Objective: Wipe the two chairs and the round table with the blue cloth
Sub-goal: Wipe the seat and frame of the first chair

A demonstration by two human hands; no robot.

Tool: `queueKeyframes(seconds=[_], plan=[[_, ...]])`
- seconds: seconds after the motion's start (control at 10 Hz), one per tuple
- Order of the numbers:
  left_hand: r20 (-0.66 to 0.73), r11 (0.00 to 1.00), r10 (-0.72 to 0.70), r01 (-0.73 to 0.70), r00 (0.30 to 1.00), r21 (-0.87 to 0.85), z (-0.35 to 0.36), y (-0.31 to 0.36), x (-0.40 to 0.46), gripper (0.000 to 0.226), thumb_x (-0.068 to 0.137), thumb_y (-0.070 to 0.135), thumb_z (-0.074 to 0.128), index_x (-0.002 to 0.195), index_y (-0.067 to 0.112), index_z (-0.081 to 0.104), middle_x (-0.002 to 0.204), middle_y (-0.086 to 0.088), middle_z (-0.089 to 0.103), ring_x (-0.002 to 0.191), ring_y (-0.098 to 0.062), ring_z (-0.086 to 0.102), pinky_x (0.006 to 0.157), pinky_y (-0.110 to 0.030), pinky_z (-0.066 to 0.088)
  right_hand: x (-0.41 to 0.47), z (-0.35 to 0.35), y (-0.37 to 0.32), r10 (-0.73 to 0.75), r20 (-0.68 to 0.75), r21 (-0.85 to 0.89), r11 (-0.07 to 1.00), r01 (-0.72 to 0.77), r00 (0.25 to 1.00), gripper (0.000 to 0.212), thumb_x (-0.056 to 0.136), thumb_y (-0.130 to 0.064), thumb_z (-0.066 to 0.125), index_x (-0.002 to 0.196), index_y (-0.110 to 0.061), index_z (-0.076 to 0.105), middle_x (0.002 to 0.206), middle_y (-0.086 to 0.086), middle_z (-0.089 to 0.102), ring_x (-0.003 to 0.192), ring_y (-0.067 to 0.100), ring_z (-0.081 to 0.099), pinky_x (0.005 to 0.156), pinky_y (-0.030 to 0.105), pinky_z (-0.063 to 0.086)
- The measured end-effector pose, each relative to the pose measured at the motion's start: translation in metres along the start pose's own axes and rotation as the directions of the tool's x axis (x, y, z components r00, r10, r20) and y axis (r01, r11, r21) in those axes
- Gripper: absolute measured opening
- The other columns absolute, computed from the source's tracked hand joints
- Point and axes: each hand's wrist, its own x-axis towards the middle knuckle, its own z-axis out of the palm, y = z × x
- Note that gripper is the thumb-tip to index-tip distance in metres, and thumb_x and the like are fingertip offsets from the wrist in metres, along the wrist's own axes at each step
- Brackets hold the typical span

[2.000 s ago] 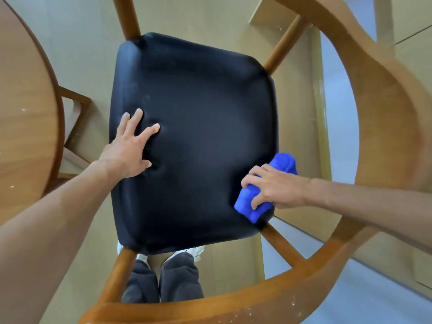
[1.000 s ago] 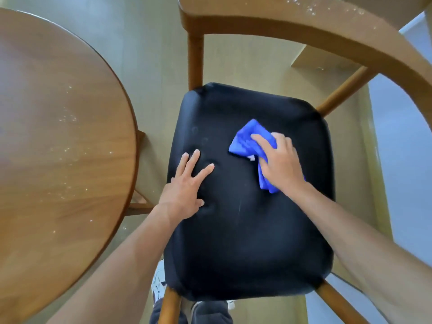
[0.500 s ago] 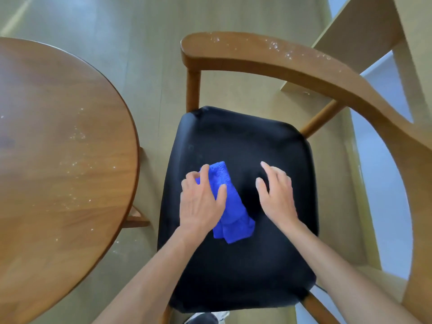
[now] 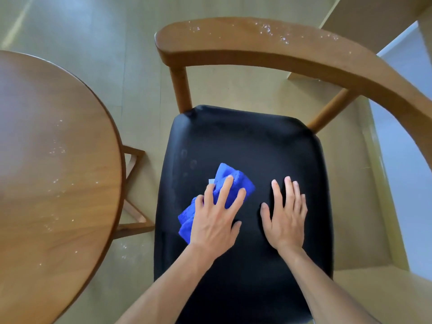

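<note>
The blue cloth (image 4: pixel 224 195) lies bunched on the black seat (image 4: pixel 245 148) of the chair, toward the seat's left half and roughly midway from front to back. A small white tag shows at the cloth's upper left edge.

The left hand (image 4: pixel 214 218) lies flat on top of the cloth, palm down. Its fingers are extended and slightly spread, pressing the cloth against the seat rather than curling round it. The thumb rests on the seat at the hand's right side.

The right hand (image 4: pixel 286 213) lies flat on the bare seat just to the right of the cloth, apart from it. Its fingers are straight and close together, and it holds nothing.

Faint ring-shaped smudges are visible on the seat above and to the left of the cloth.

The curved wooden backrest (image 4: pixel 268 50) of the chair arches over the far side of the seat and continues down the right side. White specks are scattered along its top surface.

The round table (image 4: pixel 46 171) stands to the left of the chair, near the seat's edge. Its wooden top carries similar white specks.

The floor (image 4: pixel 93 43) beneath is pale.
</note>
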Motion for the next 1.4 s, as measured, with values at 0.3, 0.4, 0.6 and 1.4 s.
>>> queueKeyframes(seconds=[0.3, 0.4, 0.6, 1.4], plan=[[-0.164, 0.997, 0.060, -0.051, 0.985, 0.063, -0.011, -0.086, 0.076, 0.051, 0.074, 0.006, 0.063, 0.119, 0.026, 0.050, 0.134, -0.013, 0.045, 0.081, -0.036, 0.050, 0.066, -0.043, 0.045, 0.002, 0.009, 0.002, 0.000, -0.110, 0.025, 1.000, 0.003, 0.994, 0.060, 0.089, -0.039, 0.038, 0.143, -0.012, 0.043, 0.155, 0.016, 0.028, 0.145, 0.034, 0.022, 0.115, 0.053, 0.019], [-0.139, 0.977, -0.214, 0.208, 0.967, -0.056, -0.029, -0.132, 0.122, 0.044, 0.089, 0.013, 0.054, 0.131, 0.024, 0.044, 0.144, -0.015, 0.037, 0.096, -0.044, 0.048, 0.082, -0.053, 0.046, 0.002, 0.011, 0.001, -0.003, -0.133, 0.020, 1.000, 0.006, 0.991, 0.060, 0.089, -0.039, 0.039, 0.143, -0.012, 0.042, 0.155, 0.016, 0.028, 0.145, 0.034, 0.021, 0.115, 0.052, 0.017], [-0.161, 0.986, 0.023, -0.049, 0.987, -0.158, -0.008, -0.083, 0.000, 0.044, 0.076, 0.009, 0.063, 0.117, 0.021, 0.053, 0.134, -0.011, 0.041, 0.083, -0.036, 0.050, 0.072, -0.046, 0.050, 0.000, 0.011, -0.002, 0.003, -0.151, 0.021, 1.000, 0.000, 0.988, 0.061, 0.089, -0.039, 0.038, 0.143, -0.011, 0.042, 0.155, 0.016, 0.028, 0.145, 0.035, 0.021, 0.115, 0.053, 0.018], [-0.124, 0.830, -0.368, 0.266, 0.921, -0.490, -0.005, -0.074, -0.086, 0.062, 0.071, -0.007, 0.074, 0.123, 0.019, 0.053, 0.137, -0.013, 0.036, 0.121, -0.031, 0.044, 0.108, -0.016, 0.022, 0.002, 0.009, -0.002, 0.005, -0.140, 0.026, 1.000, -0.002, 0.990, 0.062, 0.090, -0.039, 0.035, 0.144, -0.010, 0.039, 0.155, 0.016, 0.026, 0.145, 0.035, 0.020, 0.115, 0.055, 0.018]])
